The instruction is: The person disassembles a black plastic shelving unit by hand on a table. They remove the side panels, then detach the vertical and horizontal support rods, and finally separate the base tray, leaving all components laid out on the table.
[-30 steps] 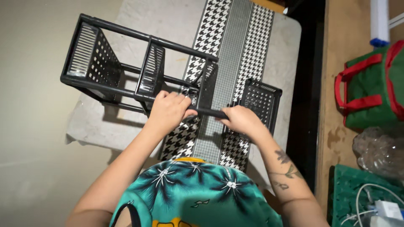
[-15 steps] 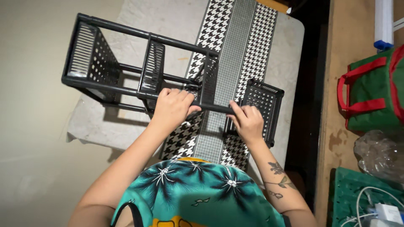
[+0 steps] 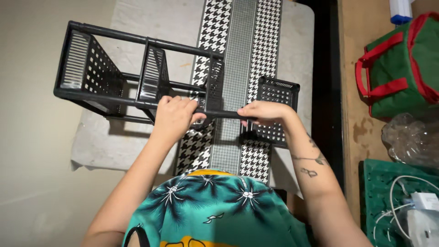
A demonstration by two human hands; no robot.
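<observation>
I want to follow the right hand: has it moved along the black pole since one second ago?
Yes. The right hand now sits over the pole's end, higher against the loose black shelf panel.

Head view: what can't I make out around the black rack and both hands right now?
- Head view: where the pole meets the loose shelf is hidden by the right hand.
- Rack joint is hidden under the left hand.
- Green bag is cut off by the right edge.
</observation>
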